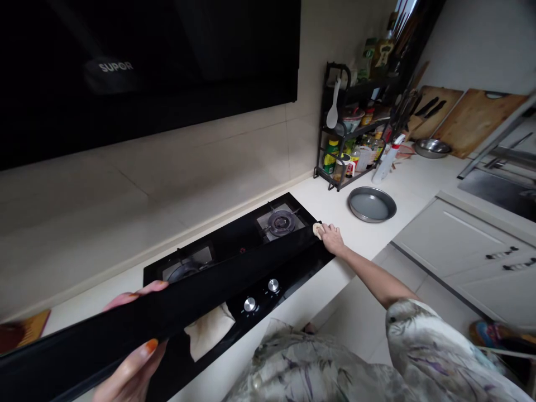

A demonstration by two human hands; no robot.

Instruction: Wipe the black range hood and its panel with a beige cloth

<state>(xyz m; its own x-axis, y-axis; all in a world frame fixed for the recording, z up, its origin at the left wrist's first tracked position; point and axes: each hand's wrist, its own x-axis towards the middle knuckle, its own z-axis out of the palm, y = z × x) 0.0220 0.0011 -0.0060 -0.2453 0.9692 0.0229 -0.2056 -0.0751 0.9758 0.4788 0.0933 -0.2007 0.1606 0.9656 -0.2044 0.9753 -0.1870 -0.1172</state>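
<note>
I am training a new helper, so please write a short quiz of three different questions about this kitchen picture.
1. True or false: the left hand grips a long black panel.
2. What does the right hand press on the panel's far end? A) pale cloth B) knife C) bottle
3. How many knobs does the gas hob show?

Key: 1 true; 2 A, the pale cloth; 3 two.

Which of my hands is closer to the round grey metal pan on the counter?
Right. Your right hand, holding a small pale cloth, rests at the stove's far corner, just short of the round grey metal pan. Your left hand grips the long black panel's near end, far from it.
</note>
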